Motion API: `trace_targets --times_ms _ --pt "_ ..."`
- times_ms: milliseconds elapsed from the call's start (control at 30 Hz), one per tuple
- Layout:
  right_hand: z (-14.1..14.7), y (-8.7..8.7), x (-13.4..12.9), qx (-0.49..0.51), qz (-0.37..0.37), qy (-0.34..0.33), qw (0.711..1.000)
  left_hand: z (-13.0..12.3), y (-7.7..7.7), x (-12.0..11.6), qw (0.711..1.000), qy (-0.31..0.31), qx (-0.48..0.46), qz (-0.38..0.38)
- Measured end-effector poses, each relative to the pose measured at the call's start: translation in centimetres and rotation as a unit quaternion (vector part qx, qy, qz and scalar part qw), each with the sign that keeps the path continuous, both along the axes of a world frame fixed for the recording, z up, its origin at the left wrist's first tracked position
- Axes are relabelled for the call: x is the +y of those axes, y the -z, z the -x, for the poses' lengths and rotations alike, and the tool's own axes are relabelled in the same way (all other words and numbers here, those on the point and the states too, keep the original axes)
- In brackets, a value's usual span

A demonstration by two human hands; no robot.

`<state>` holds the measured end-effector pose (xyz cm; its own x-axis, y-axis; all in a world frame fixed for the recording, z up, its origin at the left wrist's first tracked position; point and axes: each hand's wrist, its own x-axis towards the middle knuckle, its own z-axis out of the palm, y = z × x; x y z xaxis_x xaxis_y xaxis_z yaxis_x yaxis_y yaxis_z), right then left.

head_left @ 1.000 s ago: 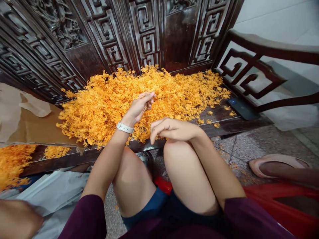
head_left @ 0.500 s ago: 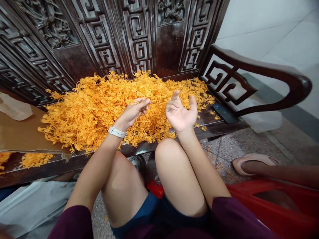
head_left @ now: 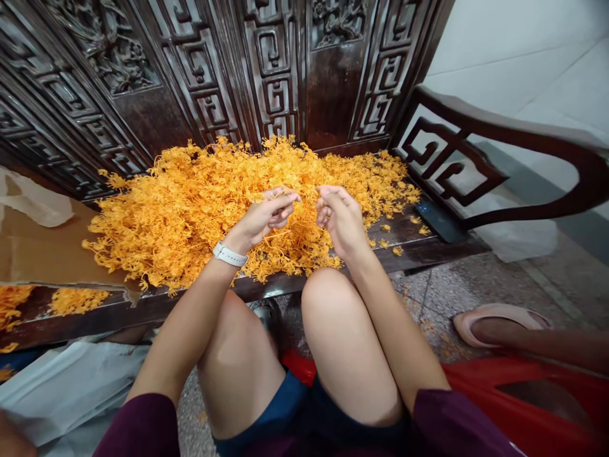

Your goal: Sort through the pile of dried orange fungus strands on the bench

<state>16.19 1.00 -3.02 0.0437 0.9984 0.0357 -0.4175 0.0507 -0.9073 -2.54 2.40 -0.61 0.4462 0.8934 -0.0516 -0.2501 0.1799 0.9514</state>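
Observation:
A wide heap of orange flower-like pieces point(head_left: 190, 203) with thin stems lies on a dark wooden bench point(head_left: 413, 247). Over the middle of the heap is my left hand point(head_left: 266, 216), with a pale watch strap at the wrist. Its thumb and fingers are pinched on an orange piece, and a thin orange stem shows below the hand. Just to the right, my right hand point(head_left: 340, 219) has its thumb and index finger pressed together, pointing at the left one across a small gap. Whatever its fingertips hold is too small to make out.
Cardboard point(head_left: 47, 247) with a plastic bag lies at the left. A dark phone point(head_left: 440, 222) rests beside the carved armrest point(head_left: 504, 120). Behind the heap rises the carved backrest point(head_left: 280, 70). Another person's sandalled foot point(head_left: 495, 327) and a red stool point(head_left: 523, 387) are at the right.
My right hand has turned and closed from spread fingers into a pinch. My left hand keeps its pinch. The whole view has shifted slightly.

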Motion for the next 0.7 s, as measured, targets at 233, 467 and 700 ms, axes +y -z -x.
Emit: trace_targets --times_ms 233,467,700 --pt "0.6 0.0 -0.7 -0.153 -0.132 -0.010 0.979 -0.7 0.0 -0.6 1.000 0.023 -0.019 -0.003" --pt "0.5 -0.3 -1.4 -0.255 -0.215 -0.010 0.943 -1.8 0.2 -0.9 0.990 -0.119 0.029 -0.076" --pt "0.5 -1.2 -1.9 -0.399 -0.359 -0.027 0.843 -2.3 0.9 -1.1 0.990 -0.136 -0.035 -0.010"
